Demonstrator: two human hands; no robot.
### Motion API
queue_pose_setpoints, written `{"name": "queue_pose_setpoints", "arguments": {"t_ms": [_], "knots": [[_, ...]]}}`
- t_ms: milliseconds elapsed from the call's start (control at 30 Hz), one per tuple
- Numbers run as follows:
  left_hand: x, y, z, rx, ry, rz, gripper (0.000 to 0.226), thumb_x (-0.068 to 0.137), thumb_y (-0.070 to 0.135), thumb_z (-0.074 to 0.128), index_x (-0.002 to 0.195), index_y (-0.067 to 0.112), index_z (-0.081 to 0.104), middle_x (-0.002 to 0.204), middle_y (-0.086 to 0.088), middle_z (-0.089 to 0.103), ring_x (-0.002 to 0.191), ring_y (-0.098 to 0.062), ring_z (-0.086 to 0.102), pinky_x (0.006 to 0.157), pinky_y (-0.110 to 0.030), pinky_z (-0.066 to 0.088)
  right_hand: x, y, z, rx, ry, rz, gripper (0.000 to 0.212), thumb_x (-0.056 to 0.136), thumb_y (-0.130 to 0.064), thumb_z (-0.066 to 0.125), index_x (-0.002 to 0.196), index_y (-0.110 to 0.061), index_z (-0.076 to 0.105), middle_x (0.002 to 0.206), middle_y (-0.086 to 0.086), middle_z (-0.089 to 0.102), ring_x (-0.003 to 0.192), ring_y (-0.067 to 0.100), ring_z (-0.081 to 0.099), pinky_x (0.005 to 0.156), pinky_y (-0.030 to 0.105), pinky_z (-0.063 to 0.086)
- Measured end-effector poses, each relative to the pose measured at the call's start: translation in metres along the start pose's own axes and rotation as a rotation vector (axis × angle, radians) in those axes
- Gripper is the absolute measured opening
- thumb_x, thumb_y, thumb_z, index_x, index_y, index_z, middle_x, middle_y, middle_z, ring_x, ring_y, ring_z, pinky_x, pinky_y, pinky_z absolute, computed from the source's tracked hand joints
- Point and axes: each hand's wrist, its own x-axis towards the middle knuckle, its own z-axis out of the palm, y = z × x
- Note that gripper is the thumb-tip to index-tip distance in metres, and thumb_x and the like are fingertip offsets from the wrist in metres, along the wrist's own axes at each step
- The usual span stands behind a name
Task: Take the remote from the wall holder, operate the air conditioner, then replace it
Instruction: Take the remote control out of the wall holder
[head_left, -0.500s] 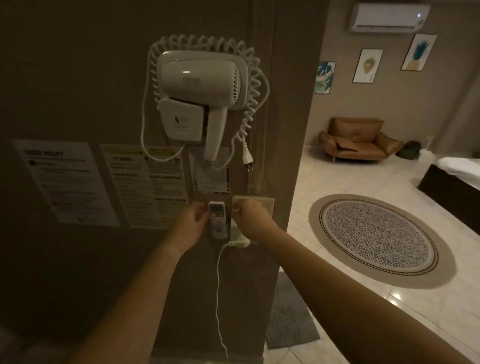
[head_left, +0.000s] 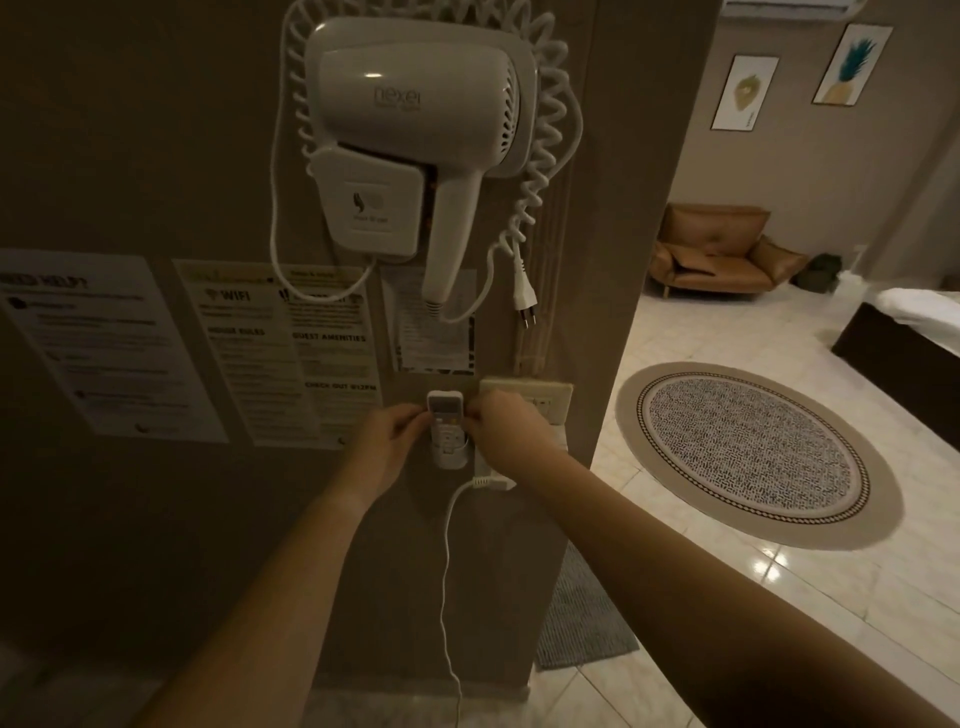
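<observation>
A small white remote (head_left: 444, 415) stands upright in a white wall holder (head_left: 448, 456) on the brown wall. My left hand (head_left: 387, 444) pinches the remote's left edge and my right hand (head_left: 501, 431) pinches its right edge. The remote's lower end sits inside the holder. Only the bottom edge of the white air conditioner (head_left: 789, 6) shows, at the top right of the far wall.
A white hair dryer (head_left: 415, 104) with a coiled cord hangs above the remote. Paper notices (head_left: 280, 353) cover the wall to the left. A socket plate (head_left: 540, 405) and a plugged white cable (head_left: 447, 571) sit just right of the holder. A round rug (head_left: 753, 452), a sofa (head_left: 722, 254) and a bed (head_left: 904, 332) lie beyond.
The camera has moved closer to the wall and tilted down, so the air conditioner is nearly out of view. Both hands remain at the remote's sides.
</observation>
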Motion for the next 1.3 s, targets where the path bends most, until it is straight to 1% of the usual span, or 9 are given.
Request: {"name": "queue_pose_setpoints", "arguments": {"t_ms": [200,333,433,567,733,900,1033,1233,1300], "knots": [[0.003,-0.005,-0.005,-0.07,0.023,0.005,0.018,0.102,0.033,0.066,0.101,0.043,0.081,0.098,0.014,0.083,0.102,-0.011,0.076,0.099,-0.044,0.059,0.001,0.002,-0.002,0.038,-0.005,-0.028,0.021,0.106,-0.025,0.058,0.087,-0.024,0.067,0.073,-0.007,0.058,0.071,0.018,0.062,0.068,0.034,0.051],[0.008,0.004,-0.013,-0.167,0.073,0.019,0.015,0.099,0.037,0.07,0.104,0.039,0.084,0.098,0.012,0.084,0.103,-0.016,0.078,0.096,-0.05,0.061,-0.002,0.001,-0.012,0.16,0.089,-0.105,0.028,0.107,-0.025,0.057,0.094,-0.011,0.077,0.074,-0.008,0.06,0.064,0.005,0.054,0.067,0.023,0.044],[0.009,0.019,-0.019,-0.26,0.124,0.048,0.018,0.101,0.029,0.069,0.112,0.028,0.084,0.104,0.007,0.085,0.107,-0.018,0.078,0.097,-0.042,0.062,-0.006,-0.007,-0.027,0.278,0.154,-0.151,0.026,0.106,-0.024,0.06,0.094,-0.01,0.079,0.072,-0.016,0.057,0.063,-0.002,0.054,0.058,0.008,0.039],[0.004,0.046,-0.025,-0.435,0.19,0.034,0.016,0.103,0.017,0.066,0.103,0.025,0.08,0.085,0.014,0.084,0.091,-0.011,0.081,0.068,-0.019,0.063,-0.014,-0.012,-0.038,0.519,0.24,-0.164,0.021,0.104,-0.025,0.065,0.101,-0.014,0.083,0.081,-0.014,0.072,0.07,-0.006,0.067,0.063,0.004,0.047],[-0.015,0.07,-0.023,-0.521,0.11,0.041,0.018,0.103,0.017,0.065,0.112,0.017,0.08,0.1,-0.001,0.086,0.091,-0.017,0.083,0.069,-0.03,0.067,-0.027,-0.005,-0.049,0.891,0.198,-0.059,0.021,0.104,-0.021,0.066,0.113,-0.007,0.08,0.099,0.004,0.082,0.089,0.015,0.08,0.079,0.034,0.068],[-0.032,0.088,0.003,-0.495,0.021,0.062,0.022,0.101,0.013,0.068,0.117,0.022,0.079,0.107,0.0,0.085,0.099,-0.019,0.082,0.08,-0.041,0.068,-0.056,0.028,-0.062,0.877,0.241,-0.048,0.019,0.103,-0.02,0.068,0.108,-0.01,0.083,0.096,0.001,0.084,0.086,0.011,0.081,0.079,0.034,0.067],[-0.039,0.106,0.034,-0.488,-0.03,0.06,0.023,0.1,0.018,0.07,0.12,0.02,0.08,0.109,0.0,0.085,0.101,-0.022,0.082,0.082,-0.055,0.067,-0.086,0.06,-0.079,0.946,0.194,-0.014,0.02,0.1,-0.014,0.071,0.099,-0.03,0.083,0.095,-0.001,0.085,0.091,0.016,0.082,0.084,0.038,0.067],[-0.047,0.159,0.101,-0.524,-0.172,0.072,0.016,0.1,0.019,0.069,0.112,0.024,0.077,0.096,0.012,0.085,0.092,-0.013,0.082,0.066,-0.035,0.068,-0.143,0.123,-0.12,1.003,0.224,0.08,0.027,0.102,-0.014,0.068,0.126,-0.007,0.076,0.109,0.005,0.083,0.1,0.018,0.08,0.082,0.03,0.065],[-0.049,0.182,0.125,-0.544,-0.24,0.075,0.016,0.1,0.018,0.069,0.113,0.023,0.077,0.099,0.008,0.086,0.092,-0.017,0.083,0.067,-0.038,0.069,-0.164,0.145,-0.137,1.012,0.261,0.107,0.029,0.101,-0.016,0.069,0.127,-0.006,0.075,0.11,0.006,0.083,0.101,0.019,0.08,0.084,0.032,0.065]]}}
